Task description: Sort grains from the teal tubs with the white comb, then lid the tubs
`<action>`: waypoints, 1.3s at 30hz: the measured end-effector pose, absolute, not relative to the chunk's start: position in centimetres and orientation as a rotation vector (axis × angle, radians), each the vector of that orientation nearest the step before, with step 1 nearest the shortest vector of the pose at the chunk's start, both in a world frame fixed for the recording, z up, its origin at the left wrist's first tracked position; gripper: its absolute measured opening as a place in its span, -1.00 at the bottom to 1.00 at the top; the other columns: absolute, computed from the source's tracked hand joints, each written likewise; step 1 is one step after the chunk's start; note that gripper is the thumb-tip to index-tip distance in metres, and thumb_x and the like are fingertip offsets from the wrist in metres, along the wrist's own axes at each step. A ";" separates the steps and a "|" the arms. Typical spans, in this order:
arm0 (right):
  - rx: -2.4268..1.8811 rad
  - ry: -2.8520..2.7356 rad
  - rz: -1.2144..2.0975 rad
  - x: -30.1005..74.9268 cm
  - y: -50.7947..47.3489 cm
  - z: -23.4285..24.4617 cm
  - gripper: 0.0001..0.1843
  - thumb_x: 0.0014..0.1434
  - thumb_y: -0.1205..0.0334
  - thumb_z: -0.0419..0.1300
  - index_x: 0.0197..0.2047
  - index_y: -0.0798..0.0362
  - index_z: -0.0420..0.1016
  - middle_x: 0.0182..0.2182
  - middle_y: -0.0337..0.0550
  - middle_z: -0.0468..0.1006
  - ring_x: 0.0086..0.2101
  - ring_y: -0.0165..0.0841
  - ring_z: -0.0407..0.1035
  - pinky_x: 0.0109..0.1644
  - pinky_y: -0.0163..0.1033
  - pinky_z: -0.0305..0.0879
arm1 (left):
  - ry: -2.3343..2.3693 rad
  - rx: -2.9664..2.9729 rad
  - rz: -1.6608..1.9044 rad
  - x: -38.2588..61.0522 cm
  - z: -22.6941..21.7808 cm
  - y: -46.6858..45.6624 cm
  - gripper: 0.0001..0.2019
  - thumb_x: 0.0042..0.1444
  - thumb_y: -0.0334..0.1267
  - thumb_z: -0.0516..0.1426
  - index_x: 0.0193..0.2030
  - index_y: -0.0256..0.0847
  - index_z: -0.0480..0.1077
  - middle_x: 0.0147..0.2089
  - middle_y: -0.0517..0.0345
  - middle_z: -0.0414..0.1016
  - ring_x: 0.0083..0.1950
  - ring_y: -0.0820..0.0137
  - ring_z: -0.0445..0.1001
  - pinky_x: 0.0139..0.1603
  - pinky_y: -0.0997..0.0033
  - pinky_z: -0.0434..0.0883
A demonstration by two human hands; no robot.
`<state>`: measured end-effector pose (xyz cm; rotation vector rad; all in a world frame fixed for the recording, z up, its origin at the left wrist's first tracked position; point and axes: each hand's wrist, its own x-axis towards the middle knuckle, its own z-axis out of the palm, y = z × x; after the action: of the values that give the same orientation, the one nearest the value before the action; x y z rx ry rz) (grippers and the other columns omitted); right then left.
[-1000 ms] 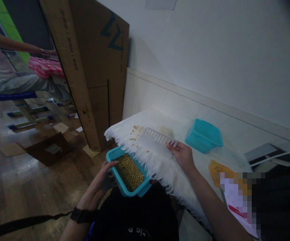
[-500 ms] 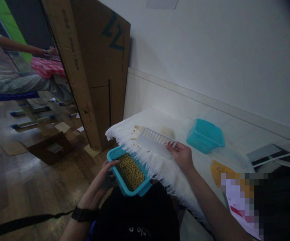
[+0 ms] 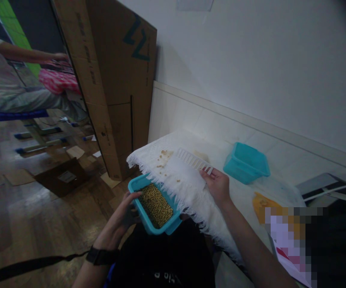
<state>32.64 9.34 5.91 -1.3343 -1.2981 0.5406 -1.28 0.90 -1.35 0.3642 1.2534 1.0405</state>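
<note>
My left hand (image 3: 121, 218) grips the near rim of a teal tray (image 3: 137, 185) filled with yellow-brown beans (image 3: 156, 205), held just below the fringed edge of a white cloth (image 3: 197, 204) on the table. My right hand (image 3: 217, 185) pinches the end of a white slotted plastic scraper (image 3: 186, 168) lying flat on the cloth. A few loose beans (image 3: 162, 159) lie on the cloth beyond the scraper, near the table's corner.
A second teal tray (image 3: 246, 163), seemingly empty, stands further back on the table by the wall. A tall cardboard box (image 3: 113, 76) leans beside the table. Cardboard scraps (image 3: 60, 176) lie on the wooden floor. Another person (image 3: 8, 80) works at far left. An orange packet (image 3: 261, 204) lies at right.
The scraper has tipped down from slightly raised to flat against the cloth. The bean tray and both hands have stayed nearly in place.
</note>
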 end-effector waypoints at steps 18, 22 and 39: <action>-1.290 -1.454 0.657 31.7 9.0 7.0 -0.32 0.04 -0.53 0.62 -0.29 -0.01 0.89 -0.33 0.02 0.86 -0.28 0.02 0.76 -0.16 0.04 0.73 | 1.235 0.369 1.049 -1.4 -1.5 1.0 -0.15 -0.11 0.26 0.59 0.27 0.05 0.47 -0.06 0.06 0.63 -0.09 0.02 0.65 -0.09 0.04 0.58; -1.281 -1.484 0.673 31.9 8.4 7.2 -0.33 0.04 -0.53 0.62 -0.30 -0.02 0.89 -0.34 0.00 0.86 -0.30 0.00 0.75 -0.15 0.03 0.72 | 1.247 0.354 1.053 -1.4 -1.6 1.0 -0.12 -0.15 0.26 0.60 0.29 0.05 0.49 -0.06 0.03 0.63 -0.08 -0.02 0.67 -0.10 0.03 0.57; -1.504 -1.375 -0.047 29.0 -4.6 6.2 -0.30 0.55 -0.43 0.32 -0.36 -0.03 0.82 -0.49 -0.01 0.78 -0.58 -0.22 0.61 -0.51 -0.24 0.41 | 1.236 0.344 1.056 -1.0 -0.4 0.7 -0.06 -0.20 0.19 0.64 0.32 0.05 0.47 -0.01 0.01 0.69 -0.03 -0.06 0.72 -0.11 0.02 0.61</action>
<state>29.01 -4.65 6.21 -1.5040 -1.3750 -0.0467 -1.03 0.73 -0.42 0.3438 1.2363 1.0556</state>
